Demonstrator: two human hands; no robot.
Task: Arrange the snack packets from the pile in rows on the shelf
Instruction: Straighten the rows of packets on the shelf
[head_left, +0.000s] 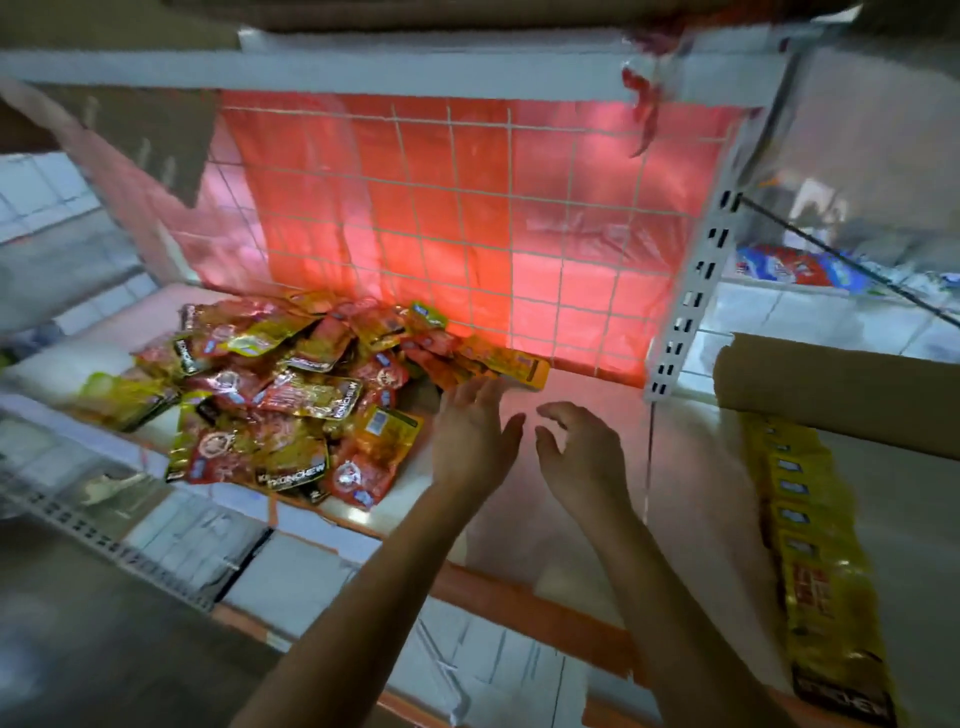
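Your left hand reached out over the shelf with its fingers straight and slightly spread. Its grip was apart and held nothing. Its fingertips lay just beside the short row of yellow packets that stood against the wire grid at the back. Whether they touched the nearest packet could not be told.

Your right hand hovered close beside the left one, over a bare stretch of the shelf. Its fingers were loosely curled, and its grip was also apart and empty. The two hands were near each other but not touching.

The pile of snack packets lay on the left half of the shelf, just to the left of your left hand. It was a loose heap of red and yellow packets, overlapping and facing every way. Its back edge ran into the yellow row by the grid. Some packets at the front came close to the shelf's orange front edge.

A red sheet glowed behind the grid. A white slotted upright closed the bay on the right. Beyond it, a brown cardboard piece jutted in from the right. A strip of yellow packets hung down below it, well apart from your hands.
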